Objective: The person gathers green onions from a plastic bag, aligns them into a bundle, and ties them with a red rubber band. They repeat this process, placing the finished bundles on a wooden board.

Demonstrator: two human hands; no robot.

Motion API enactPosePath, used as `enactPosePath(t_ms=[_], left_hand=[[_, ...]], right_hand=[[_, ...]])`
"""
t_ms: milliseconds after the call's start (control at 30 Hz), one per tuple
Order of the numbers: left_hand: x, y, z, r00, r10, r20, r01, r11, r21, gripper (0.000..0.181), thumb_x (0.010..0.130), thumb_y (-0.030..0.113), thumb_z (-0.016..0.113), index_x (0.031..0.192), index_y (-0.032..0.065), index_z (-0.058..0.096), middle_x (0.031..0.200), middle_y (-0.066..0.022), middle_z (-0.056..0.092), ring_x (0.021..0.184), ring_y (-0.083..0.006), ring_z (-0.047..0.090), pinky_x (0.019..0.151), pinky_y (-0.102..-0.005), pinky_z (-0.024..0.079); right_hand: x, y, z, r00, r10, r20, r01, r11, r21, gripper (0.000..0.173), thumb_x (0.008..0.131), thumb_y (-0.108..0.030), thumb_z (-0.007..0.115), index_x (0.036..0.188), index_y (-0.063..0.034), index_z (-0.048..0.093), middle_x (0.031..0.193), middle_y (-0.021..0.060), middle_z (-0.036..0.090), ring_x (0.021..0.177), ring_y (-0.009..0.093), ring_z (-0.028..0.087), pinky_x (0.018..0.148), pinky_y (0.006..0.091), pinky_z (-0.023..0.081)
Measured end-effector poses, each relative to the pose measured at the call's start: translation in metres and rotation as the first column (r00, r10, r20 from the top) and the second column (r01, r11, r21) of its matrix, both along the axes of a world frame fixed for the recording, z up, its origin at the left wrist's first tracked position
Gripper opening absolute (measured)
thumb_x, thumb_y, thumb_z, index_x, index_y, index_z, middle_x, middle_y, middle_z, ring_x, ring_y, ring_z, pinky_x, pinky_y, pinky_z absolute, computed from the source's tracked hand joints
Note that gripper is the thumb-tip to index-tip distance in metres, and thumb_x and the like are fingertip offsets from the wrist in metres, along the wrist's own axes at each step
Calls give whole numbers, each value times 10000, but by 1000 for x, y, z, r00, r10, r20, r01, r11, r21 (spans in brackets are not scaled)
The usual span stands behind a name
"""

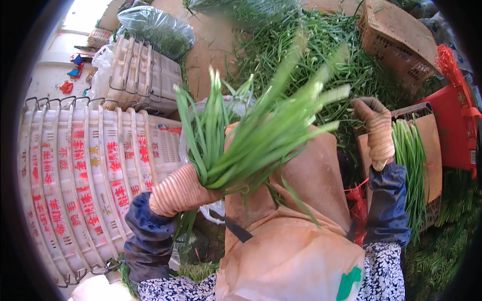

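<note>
My left hand, in a striped, stained glove, is closed around the lower part of a loose bunch of long green leafy stalks, which fan out up and to the right over my lap. Some of the stalks are blurred. My right hand, gloved too, is raised at the right with its fingers curled; whether it pinches anything cannot be told. Just right of that wrist, a neat bundle of green stalks lies on a board-topped crate. A stained apron covers my lap.
Stacked white plastic baskets with red writing stand at the left, another crate behind them. Loose green leaves heap on the floor ahead. A filled plastic bag lies upper left. A brown crate and a red container are at the right.
</note>
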State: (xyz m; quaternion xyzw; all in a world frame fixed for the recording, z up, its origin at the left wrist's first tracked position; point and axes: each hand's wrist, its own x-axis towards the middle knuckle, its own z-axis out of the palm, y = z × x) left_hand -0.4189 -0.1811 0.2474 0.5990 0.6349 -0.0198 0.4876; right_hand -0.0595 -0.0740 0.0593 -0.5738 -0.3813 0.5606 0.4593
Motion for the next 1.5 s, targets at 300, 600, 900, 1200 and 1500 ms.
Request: enactPosePath(t_ms=[300,600,900,1200,1500], left_hand=[[6,-33,-28,848,-179,-500,250,965,80,624,815,148,686,1417,154,523,894,-250,703,869,-453,684,746,-512,561],[2,-90,-77,713,-190,-675,377,915,141,986,746,137,750,1609,180,276,795,-168,651,627,-362,673,566,-503,523],[10,-103,-91,721,-131,-680,376,899,226,902,768,34,662,1592,159,319,833,-181,649,675,-359,682,596,-497,536],[-6,-121,-111,914,90,-395,54,939,340,935,757,54,692,1596,194,302,1239,-227,608,861,-424,685,722,-503,560],[-10,-121,-118,943,88,-322,63,900,431,871,734,29,677,1549,158,398,1110,-219,643,787,-401,681,668,-486,551]], right_hand=[[8,-13,-15,995,50,-83,-52,999,-14,174,896,-175,708,966,-21,745,796,2,674,735,97,573,705,265,458],[-8,-32,40,993,-12,-120,32,986,165,419,917,-45,718,1323,-16,617,1144,19,646,1003,150,605,918,301,494],[-134,-25,69,135,323,937,-881,471,-35,459,811,-496,751,801,-40,695,743,179,685,753,362,689,699,456,529],[-110,-17,92,715,687,-130,-699,703,-132,187,892,-197,698,947,-18,704,828,58,692,782,178,660,736,311,521],[-101,10,33,770,547,329,-534,834,-137,501,834,-222,826,1234,31,664,1114,108,713,989,173,653,899,297,510]])
